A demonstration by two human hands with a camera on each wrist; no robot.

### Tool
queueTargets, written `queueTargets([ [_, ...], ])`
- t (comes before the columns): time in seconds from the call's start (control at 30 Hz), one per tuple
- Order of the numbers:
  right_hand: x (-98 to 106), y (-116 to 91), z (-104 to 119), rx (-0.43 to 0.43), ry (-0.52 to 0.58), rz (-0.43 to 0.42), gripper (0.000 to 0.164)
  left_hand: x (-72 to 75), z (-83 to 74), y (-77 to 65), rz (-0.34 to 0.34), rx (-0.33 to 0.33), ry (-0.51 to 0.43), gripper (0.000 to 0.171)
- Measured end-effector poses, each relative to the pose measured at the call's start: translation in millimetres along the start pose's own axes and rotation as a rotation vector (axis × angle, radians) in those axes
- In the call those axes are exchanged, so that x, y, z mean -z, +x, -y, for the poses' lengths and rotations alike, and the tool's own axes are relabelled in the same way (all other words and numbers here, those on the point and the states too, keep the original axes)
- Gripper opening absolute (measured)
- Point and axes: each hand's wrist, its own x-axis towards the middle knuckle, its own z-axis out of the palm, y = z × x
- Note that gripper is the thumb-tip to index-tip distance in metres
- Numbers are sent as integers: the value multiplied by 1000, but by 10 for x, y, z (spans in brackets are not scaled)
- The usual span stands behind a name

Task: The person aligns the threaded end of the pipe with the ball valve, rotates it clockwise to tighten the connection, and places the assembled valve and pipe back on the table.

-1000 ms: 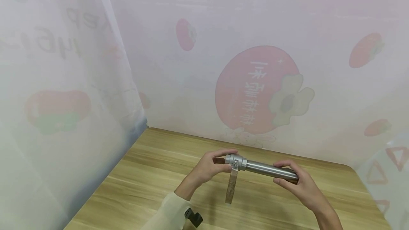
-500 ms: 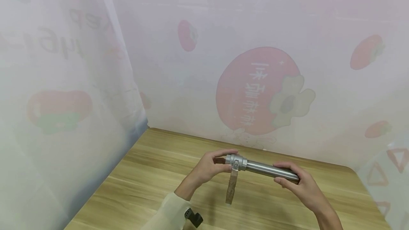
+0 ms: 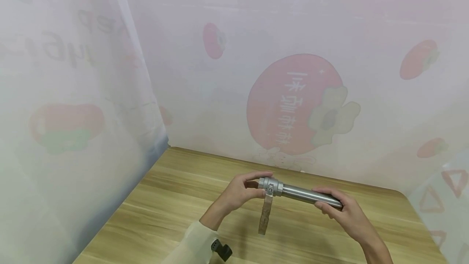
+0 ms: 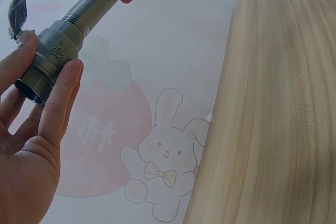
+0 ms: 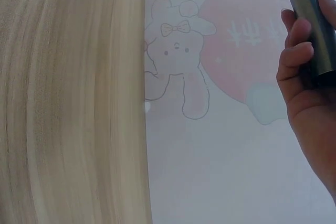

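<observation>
The left hand (image 3: 238,192) pinches the silvery metal, round-bodied ball valve (image 3: 271,185) between thumb and fingers, the digits parted only by the width of its body; the right hand (image 3: 349,215) is curled around the far end of the smooth grey, straight metal pipe (image 3: 305,195), thumb on one side and fingers on the other; valve and pipe meet end to end, held up together over the light brown, wood-grained table (image 3: 176,182), the pipe sloping down a little towards the right hand in the head view. A grip at each end probably shares the weight and keeps the two parts in line; the left wrist view shows screw threads (image 4: 76,23) exposed where they meet, so alignment seems to matter there. The left fingers keep to the valve's outer end, which leaves that joint uncovered; the long, narrow, film-wrapped lever (image 3: 265,217) hangs from the valve towards the person, its lower length untouched by either hand, perhaps so that it does not crowd the hold. In the right wrist view the fingers lie close against the pipe; such a wrap should steady it, though a smooth surface might slip.
</observation>
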Motion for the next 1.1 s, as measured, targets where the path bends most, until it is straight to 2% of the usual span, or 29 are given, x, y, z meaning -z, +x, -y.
queueTargets([
  [0.17, -13, -2, 29, -44, 0, 16, 34, 2, 0, 2, -1, 10, 8, 55],
  [0.37, -20, -17, 61, -88, 36, 43, 45, -5, 18, 10, 1, 5, 8, 55],
  [0.63, -7, -10, 44, -21, 11, 44, 42, -13, -8, 17, 2, 6, 19, 54],
  [0.9, -8, -1, 31, -1, 19, 22, 40, 8, -48, 32, 2, 28, 36, 52],
  [1.1, 3, -10, 6, 12, 18, 12, 39, -3, -49, 31, 2, 20, 28, 53],
])
